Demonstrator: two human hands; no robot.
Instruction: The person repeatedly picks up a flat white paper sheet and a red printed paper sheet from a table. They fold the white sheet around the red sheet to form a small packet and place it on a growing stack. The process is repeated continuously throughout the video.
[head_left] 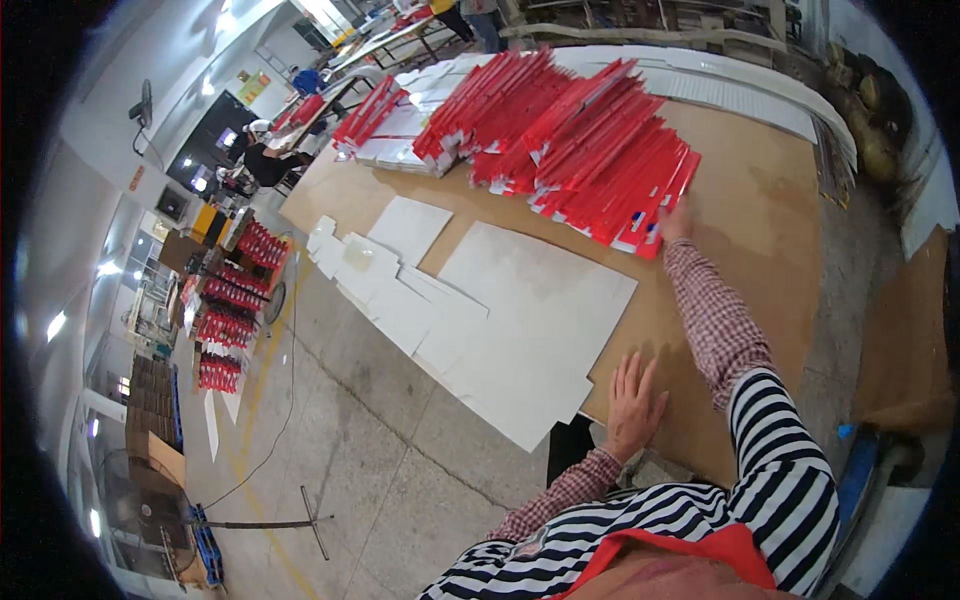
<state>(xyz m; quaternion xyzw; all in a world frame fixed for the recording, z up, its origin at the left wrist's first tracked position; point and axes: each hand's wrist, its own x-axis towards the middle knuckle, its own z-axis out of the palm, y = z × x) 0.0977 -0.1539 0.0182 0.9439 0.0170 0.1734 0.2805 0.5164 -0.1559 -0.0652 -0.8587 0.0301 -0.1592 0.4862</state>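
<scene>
On the brown tabletop, near its front edge, my left hand (pixel 635 405) lies flat with its fingers spread, just right of a white cardboard sheet (pixel 540 290). My right hand (pixel 677 220) reaches forward to the near right end of a long, fanned-out row of flat red-and-white cardboard pieces (pixel 600 150). Its fingers close on the edge of the nearest red piece, though the fingertips are partly hidden and small. Left of the white sheet, more white cut cardboard (pixel 400 290) lies overlapping and hangs over the table's left edge.
White cardboard stacks (pixel 700 85) line the table's far side. On the left, a rack holds several red bundles (pixel 235 290). A standing fan (pixel 150 510) and its cable are on the floor. People sit and stand at tables farther back, one in black (pixel 265 160).
</scene>
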